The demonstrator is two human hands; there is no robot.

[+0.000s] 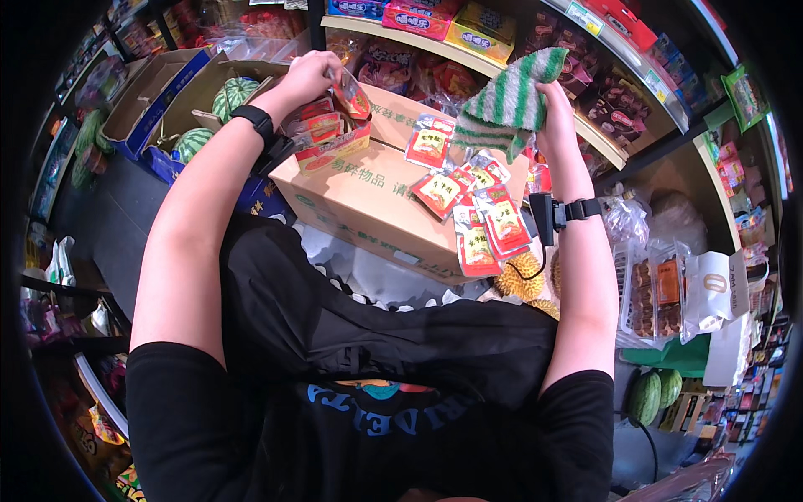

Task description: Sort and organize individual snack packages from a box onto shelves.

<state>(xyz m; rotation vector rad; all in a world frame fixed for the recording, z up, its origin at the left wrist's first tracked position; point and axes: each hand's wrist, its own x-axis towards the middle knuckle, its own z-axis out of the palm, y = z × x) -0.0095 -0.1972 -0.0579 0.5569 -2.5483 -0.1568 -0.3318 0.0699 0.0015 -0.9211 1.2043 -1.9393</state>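
My left hand [313, 70] pinches the top of a red snack packet [352, 97] above a small open display box [332, 149]. More red packets [319, 125] stand inside that box, which rests on the left end of a large cardboard carton [351, 194]. Raised over the carton's right side, my right hand [555, 116] grips a green-and-white striped cloth [505, 103]. Below the cloth, several red and white foil packets [442, 188] lie loose on the carton top, some overlapping. One packet [477, 241] hangs partly over the carton's front edge.
Shelves of boxed sweets [414, 19] rise behind the carton. Open cartons with watermelons [235, 97] stand at left. Durians [522, 276] lie by the carton's right front corner. Clear plastic trays of packaged food [655, 292] sit at right, with watermelons [655, 395] below.
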